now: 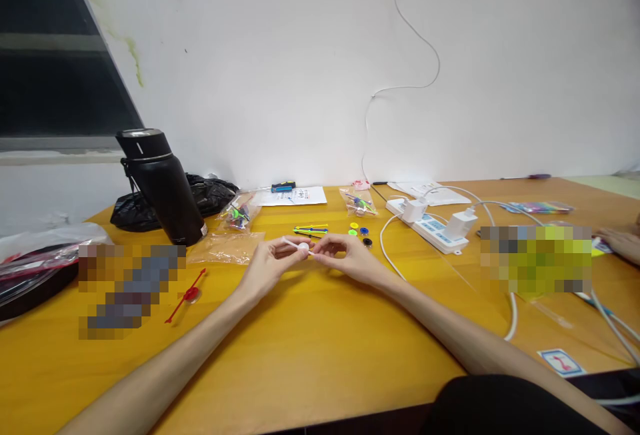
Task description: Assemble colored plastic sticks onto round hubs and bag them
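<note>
Above the middle of the table, a small white arrow spinner (303, 247) with a round centre is held between both hands. My left hand (267, 263) pinches its left side, and my right hand (345, 256) grips the right end, where fingertips hide part of it. A red arrow spinner (191, 294) on a clear base lies to the left. Just beyond my hands are several thin arrows (310, 229) in yellow, green and dark colours. Beside them sit several small round discs (353, 226) in yellow, blue, green and black.
A black bottle (163, 188) stands at the back left by a black plastic bag (213, 195). Bags of parts (240, 214) and paper (295, 196) lie near the wall. A power strip (433, 232) with white cables is on the right. Another person's hand (620, 245) rests at the right edge.
</note>
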